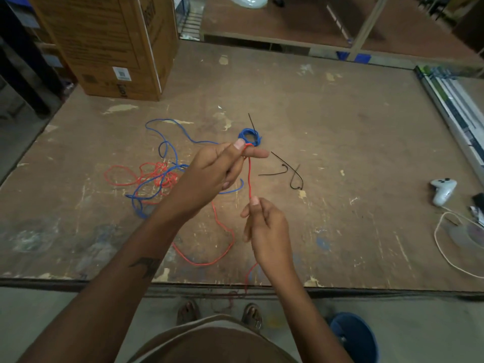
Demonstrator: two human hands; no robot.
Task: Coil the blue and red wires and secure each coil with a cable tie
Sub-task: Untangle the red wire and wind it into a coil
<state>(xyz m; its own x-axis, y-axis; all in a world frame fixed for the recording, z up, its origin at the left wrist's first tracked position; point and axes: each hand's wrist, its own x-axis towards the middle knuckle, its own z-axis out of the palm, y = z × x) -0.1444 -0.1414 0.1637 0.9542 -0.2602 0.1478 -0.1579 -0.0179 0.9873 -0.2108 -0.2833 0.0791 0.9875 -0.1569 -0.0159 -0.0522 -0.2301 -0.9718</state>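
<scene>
My left hand (212,174) pinches the end of a red wire (250,176) between thumb and forefinger, raised above the table. My right hand (267,229) pinches the same wire lower down, so a short stretch runs taut between the hands. The rest of the red wire loops across the table and hangs over its front edge. A small blue coil (250,136) with a black cable tie (252,123) sticking out of it lies just beyond my left hand. Loose blue wire (167,142) and a red tangle (159,176) lie to the left. Loose black cable ties (290,171) lie to the right.
A worn wooden table (340,142) holds a tall cardboard box (110,43) at the back left, a white game controller (442,189) and a white cord (442,247) at the right edge. A blue bucket (356,336) stands on the floor near my sandalled feet.
</scene>
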